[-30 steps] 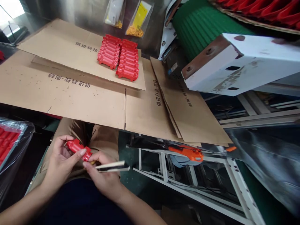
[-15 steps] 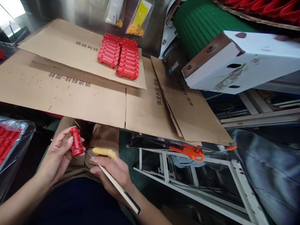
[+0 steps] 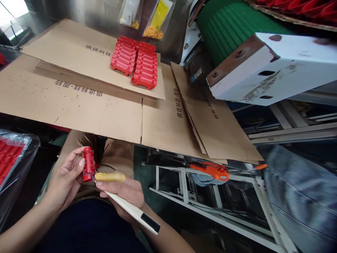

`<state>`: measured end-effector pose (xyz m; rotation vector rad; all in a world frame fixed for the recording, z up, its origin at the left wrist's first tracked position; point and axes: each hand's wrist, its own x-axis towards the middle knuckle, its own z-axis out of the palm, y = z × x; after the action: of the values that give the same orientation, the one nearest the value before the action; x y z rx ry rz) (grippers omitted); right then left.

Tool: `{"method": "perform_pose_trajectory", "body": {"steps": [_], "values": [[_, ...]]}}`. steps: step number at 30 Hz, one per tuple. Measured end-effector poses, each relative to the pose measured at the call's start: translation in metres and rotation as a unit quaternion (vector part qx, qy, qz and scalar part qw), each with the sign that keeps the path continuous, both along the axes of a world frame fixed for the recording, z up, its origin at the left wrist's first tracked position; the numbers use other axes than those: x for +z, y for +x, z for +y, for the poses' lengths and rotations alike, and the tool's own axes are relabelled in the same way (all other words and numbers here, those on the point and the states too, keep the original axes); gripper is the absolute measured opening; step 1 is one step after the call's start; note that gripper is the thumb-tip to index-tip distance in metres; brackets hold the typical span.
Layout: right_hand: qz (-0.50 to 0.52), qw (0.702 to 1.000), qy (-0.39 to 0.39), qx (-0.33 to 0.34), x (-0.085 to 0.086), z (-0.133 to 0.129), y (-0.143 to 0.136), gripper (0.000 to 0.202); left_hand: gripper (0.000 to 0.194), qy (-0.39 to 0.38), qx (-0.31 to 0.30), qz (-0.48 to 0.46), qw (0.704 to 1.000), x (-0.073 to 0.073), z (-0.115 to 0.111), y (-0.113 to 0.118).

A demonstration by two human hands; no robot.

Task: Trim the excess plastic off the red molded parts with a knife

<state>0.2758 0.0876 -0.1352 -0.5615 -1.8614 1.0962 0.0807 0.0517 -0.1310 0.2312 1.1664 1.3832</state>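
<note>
Since the tool's tip [image 3: 93, 178] works best against something steady, my left fingers [image 3: 78, 167] pinch the red part [image 3: 88, 162] above my lap [image 3: 117, 154], my right fingers [image 3: 118, 188] clasping the pale-handled tool [image 3: 127, 206]

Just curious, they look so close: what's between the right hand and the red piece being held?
The head view shows the grey tip of the pale-handled tool between the right hand and the red piece.

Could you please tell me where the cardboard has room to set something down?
The upper cardboard sheet is bare left of the red parts, except for print; the lower sheet is bare between its print and front edge. The upper sheet's right end is crowded with those parts.
</note>
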Motion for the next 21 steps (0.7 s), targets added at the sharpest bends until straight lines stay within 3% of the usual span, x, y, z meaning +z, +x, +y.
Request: {"method": "perform_pose_trajectory", "body": {"steps": [4,12,21], "values": [[0.009,1.0,0.009,0.007,0.0016,0.0004,-0.0009,0.037,0.044,0.002,-0.002,-0.006,1.0,-0.0015,0.0002,0.0009],[-0.018,0.999,-0.02,-0.018,0.0067,-0.0019,0.0017,0.021,0.045,-0.012,-0.006,-0.024,1.0,0.0021,-0.0008,-0.0019],[0.0,0.999,-0.036,0.01,0.0079,-0.0005,0.0028,0.028,0.047,-0.025,-0.021,-0.012,0.999,0.003,-0.0015,-0.0007]]}}
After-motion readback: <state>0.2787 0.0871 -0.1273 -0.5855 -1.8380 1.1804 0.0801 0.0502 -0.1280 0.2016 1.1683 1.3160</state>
